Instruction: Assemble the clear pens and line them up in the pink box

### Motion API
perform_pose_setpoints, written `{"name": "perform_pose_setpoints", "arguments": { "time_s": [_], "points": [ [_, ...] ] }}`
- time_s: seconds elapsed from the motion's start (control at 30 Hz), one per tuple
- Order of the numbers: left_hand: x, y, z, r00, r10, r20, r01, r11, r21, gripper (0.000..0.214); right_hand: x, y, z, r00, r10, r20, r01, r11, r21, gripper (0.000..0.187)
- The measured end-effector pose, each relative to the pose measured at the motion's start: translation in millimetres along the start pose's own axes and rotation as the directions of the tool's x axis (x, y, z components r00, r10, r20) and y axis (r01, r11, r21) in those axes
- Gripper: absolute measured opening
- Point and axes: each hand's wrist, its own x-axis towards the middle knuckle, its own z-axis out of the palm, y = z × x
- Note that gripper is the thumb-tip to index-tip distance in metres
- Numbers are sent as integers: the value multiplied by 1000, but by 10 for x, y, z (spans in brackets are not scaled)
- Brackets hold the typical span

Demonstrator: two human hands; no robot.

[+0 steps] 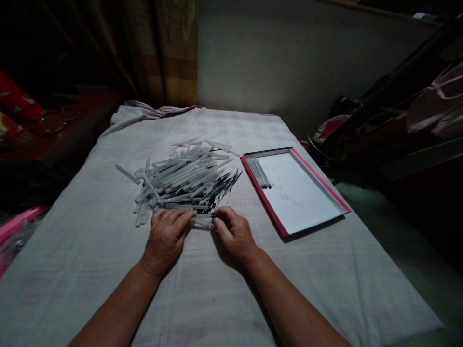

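- Desk covered in pale, faintly checked cloth spreads beneath your forearms.
- Your bare left hand has its fingers closed on slim, translucent plastic tubes just above the cloth.
- Your bare right hand pinches their dark ends between thumb and fingers.
- Just beyond your fingers lies a loose heap of whitish, translucent plastic sticks, many black-tipped toward your right.
- Right of the heap sits a shallow, red-edged, white-bottomed tray; slender grey dark-tipped sticks line its left wall.
- Farthest from you are a patterned golden-brown curtain and plain grey wall.
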Motion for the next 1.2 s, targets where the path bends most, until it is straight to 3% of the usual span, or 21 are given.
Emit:
{"name": "perform_pose_setpoints", "arguments": {
  "time_s": [0.23,0.43,0.7,0.87,1.07,1.2],
  "points": [
    [-3,-12,10,1000,17,16,-17,1000,0,27,23,25,15,1000,15,-3,-15,999,-40,26],
    [8,6,3,1000,25,-4,-25,1000,17,25,2,27,8,1000,-1,-16,1,1000,29,20],
    [-14,-23,20,1000,23,12,-23,1000,4,26,5,50,3,1000,9,-5,-9,1000,-9,17],
    [-7,-17,14,999,50,-5,-50,999,17,25,-4,74,12,996,-81,-27,80,997,-17,16],
    [0,-6,14,998,61,-20,-61,998,15,24,-2,85,11,999,-50,-3,50,998,-46,18],
    [-4,-13,17,999,48,-9,-48,999,6,24,-9,91,16,995,-100,-14,99,992,-74,17]
  ]
}}
